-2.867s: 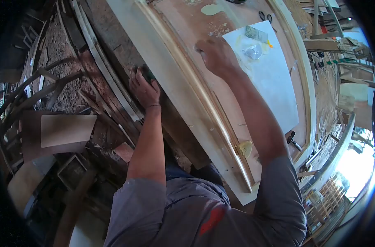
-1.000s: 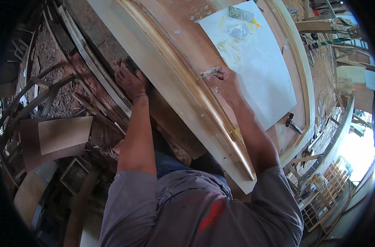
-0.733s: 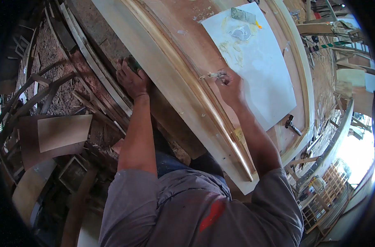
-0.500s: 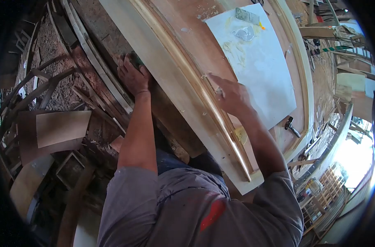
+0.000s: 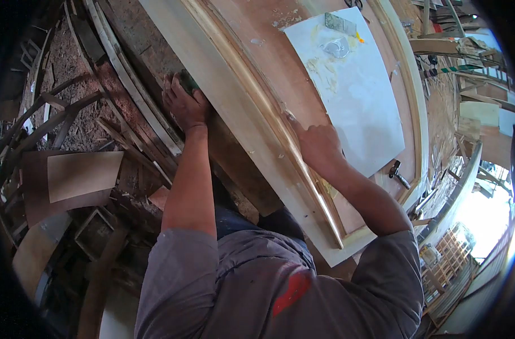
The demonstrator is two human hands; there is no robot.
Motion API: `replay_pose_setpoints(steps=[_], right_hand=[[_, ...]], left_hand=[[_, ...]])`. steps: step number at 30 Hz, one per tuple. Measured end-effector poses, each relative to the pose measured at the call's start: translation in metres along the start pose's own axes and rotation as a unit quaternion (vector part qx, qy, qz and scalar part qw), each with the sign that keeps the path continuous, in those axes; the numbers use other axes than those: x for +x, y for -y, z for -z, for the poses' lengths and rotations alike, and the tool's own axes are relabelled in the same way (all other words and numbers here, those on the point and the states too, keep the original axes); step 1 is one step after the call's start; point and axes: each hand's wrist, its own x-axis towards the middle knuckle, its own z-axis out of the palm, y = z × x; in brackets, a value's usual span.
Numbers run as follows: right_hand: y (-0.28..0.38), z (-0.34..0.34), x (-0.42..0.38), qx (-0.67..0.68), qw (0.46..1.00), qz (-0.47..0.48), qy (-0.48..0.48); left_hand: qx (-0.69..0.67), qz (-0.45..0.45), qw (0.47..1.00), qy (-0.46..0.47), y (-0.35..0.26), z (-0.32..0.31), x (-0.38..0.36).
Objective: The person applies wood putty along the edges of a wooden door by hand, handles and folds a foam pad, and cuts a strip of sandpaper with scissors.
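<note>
My left hand (image 5: 185, 104) rests with its fingers stretched out along the left edge of a long pale wooden panel (image 5: 240, 138). A small dark green thing shows beside its thumb, partly hidden. My right hand (image 5: 321, 148) is closed above the panel, close to a raised, glossy wooden strip (image 5: 269, 116). From its fingers a small pale tip (image 5: 292, 117) points at the strip's edge; the rest is hidden in the hand. To the right lies a white sheet (image 5: 370, 121) with yellowish smears, bearing a greyish blob (image 5: 335, 47) and a flat grey-green piece (image 5: 340, 24).
A black-headed tool like a hammer (image 5: 400, 174) lies on the panel at right. A curved wooden rim (image 5: 418, 113) bounds the far side. Curved timbers (image 5: 127, 73) and a brown board (image 5: 79, 178) are on the left, over a littered floor.
My right hand has shifted slightly down along the strip, its elbow moving outward to the right. The pale tip now shows at the strip. My left hand has stayed put.
</note>
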Motion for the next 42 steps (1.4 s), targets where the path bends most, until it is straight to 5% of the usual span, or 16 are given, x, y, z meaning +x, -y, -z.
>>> replay_pose_setpoints(steps=[6,10,22,28,34,42], right_hand=[[-0.002,0.004,-0.01,0.01,0.998,0.024,0.062],[-0.001,0.024,0.005,0.13,0.988,0.0,-0.087],[0.001,0.024,-0.009,0.132,0.99,-0.03,0.041],[-0.02,0.021,0.021,0.259,0.95,0.008,-0.171],[-0.022,0.021,0.107,0.193,0.89,0.206,-0.358],[-0.024,0.006,0.087,0.063,0.902,0.263,-0.337]], left_hand=[[-0.016,-0.009,1.0,-0.004,-0.002,0.006,0.003],[-0.016,0.009,1.0,0.009,-0.003,0.005,0.001],[-0.017,-0.015,1.0,-0.01,0.0,0.003,0.002],[0.01,-0.016,1.0,0.007,0.009,-0.004,-0.002],[0.023,0.005,0.999,0.022,0.008,-0.005,-0.005],[0.011,-0.014,1.0,0.021,0.011,-0.004,-0.002]])
